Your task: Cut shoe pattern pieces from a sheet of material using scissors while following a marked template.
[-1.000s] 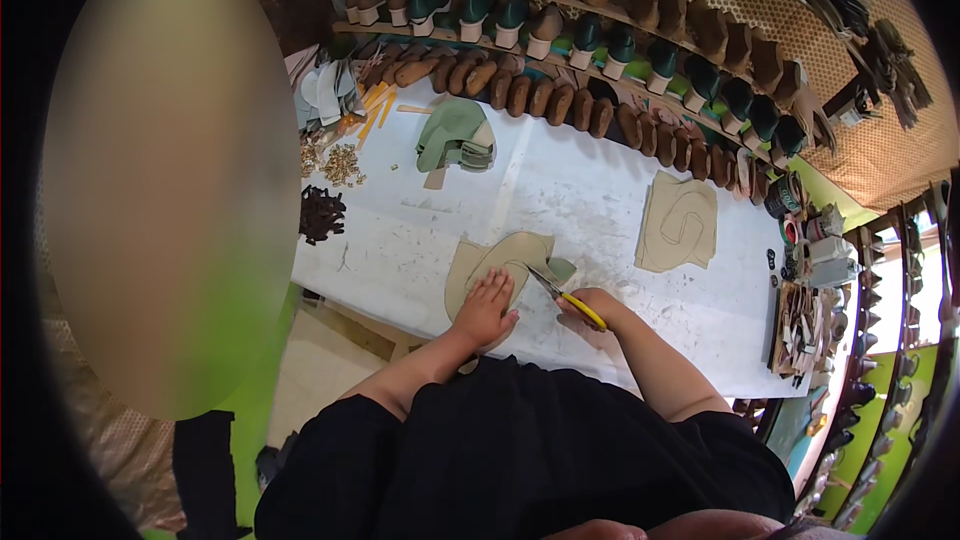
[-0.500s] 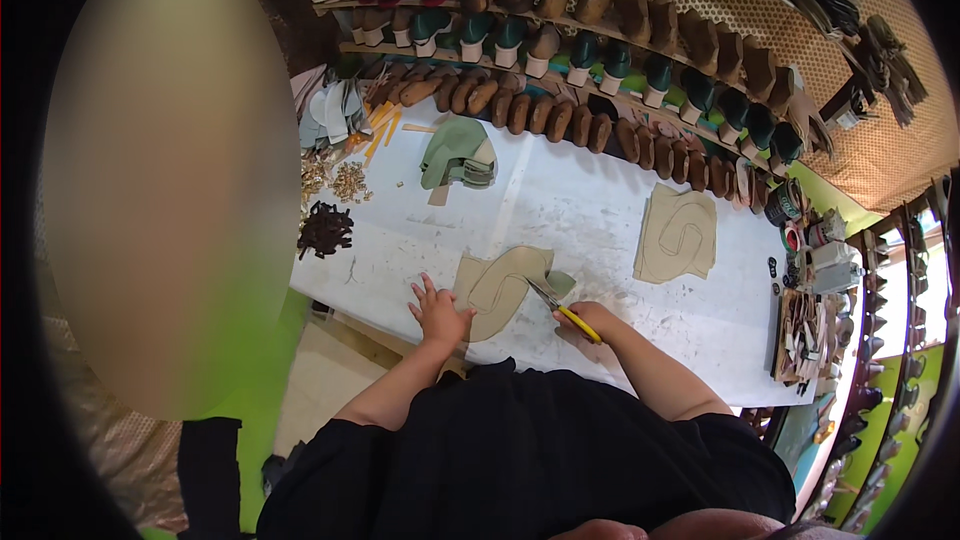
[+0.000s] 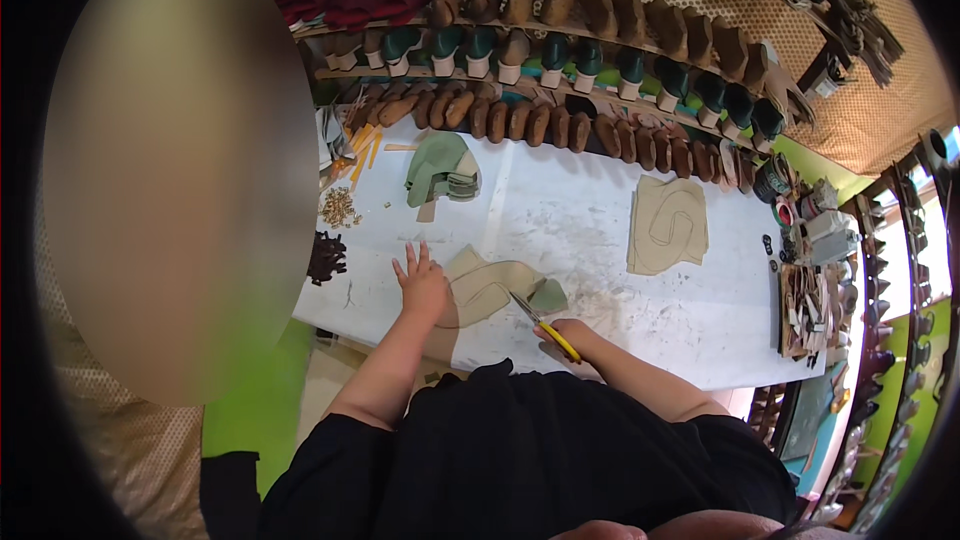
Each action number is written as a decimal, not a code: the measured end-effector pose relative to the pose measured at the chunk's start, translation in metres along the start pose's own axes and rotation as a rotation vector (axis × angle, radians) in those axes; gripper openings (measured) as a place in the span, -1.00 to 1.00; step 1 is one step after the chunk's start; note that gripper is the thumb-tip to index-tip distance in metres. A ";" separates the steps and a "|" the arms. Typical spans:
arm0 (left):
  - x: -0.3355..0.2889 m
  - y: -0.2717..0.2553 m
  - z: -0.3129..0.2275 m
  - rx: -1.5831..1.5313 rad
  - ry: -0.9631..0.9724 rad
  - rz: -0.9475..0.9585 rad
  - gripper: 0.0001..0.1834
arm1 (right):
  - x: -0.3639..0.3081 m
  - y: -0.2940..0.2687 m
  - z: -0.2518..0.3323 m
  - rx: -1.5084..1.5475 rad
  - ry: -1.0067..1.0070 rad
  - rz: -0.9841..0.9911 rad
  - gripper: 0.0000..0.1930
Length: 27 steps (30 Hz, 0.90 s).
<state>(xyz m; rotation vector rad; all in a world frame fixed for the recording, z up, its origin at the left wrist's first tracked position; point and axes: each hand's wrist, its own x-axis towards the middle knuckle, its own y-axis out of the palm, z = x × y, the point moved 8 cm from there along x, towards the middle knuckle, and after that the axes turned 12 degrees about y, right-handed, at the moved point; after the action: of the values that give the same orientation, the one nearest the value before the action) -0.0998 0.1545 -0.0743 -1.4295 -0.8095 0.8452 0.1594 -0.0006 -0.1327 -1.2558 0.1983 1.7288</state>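
Note:
Flat on the white table lies a beige piece of sheet material [image 3: 478, 290] with curved outlines marked on it. My left hand [image 3: 425, 288] rests on its left end, fingers spread. In my right hand [image 3: 570, 336] is a pair of scissors [image 3: 545, 323] with yellow handles. Their blades point up and to the left, over the right part of the beige piece. Beside the blade tips lies a small green piece [image 3: 548, 296].
Another marked beige sheet [image 3: 667, 225] lies at the right. Green cut pieces [image 3: 442, 172], brass-coloured bits [image 3: 340, 207] and dark bits [image 3: 326, 258] sit at the left. Racks of brown shoe lasts [image 3: 538, 124] line the back. Stacked scraps [image 3: 803, 310] stand at the right edge.
My left hand has moved up and onto the left end of the beige piece. That piece has turned somewhat, and the scissors have shifted a little left. The whole view has tilted slightly.

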 end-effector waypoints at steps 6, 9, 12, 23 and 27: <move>0.006 0.022 -0.043 -0.147 0.158 -0.027 -0.28 | 0.019 0.027 -0.005 0.091 -0.065 0.114 -0.20; -0.009 0.050 -0.085 -0.362 0.325 0.094 -0.15 | 0.015 0.042 -0.012 0.473 0.002 0.338 -0.24; -0.017 0.062 -0.095 -0.333 0.343 0.086 -0.08 | 0.012 0.046 -0.017 0.607 0.081 0.321 -0.31; -0.021 0.066 -0.097 -0.380 0.415 -0.185 -0.47 | 0.009 0.050 -0.015 0.782 0.113 0.479 -0.39; -0.025 0.062 -0.098 -0.415 0.462 -0.282 -0.59 | 0.012 0.047 -0.020 0.724 0.110 0.453 -0.39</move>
<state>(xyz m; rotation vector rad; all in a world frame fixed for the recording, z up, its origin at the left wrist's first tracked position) -0.0268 0.0825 -0.1348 -1.7329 -0.8262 0.1165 0.1366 -0.0301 -0.1692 -0.7891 1.1360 1.7077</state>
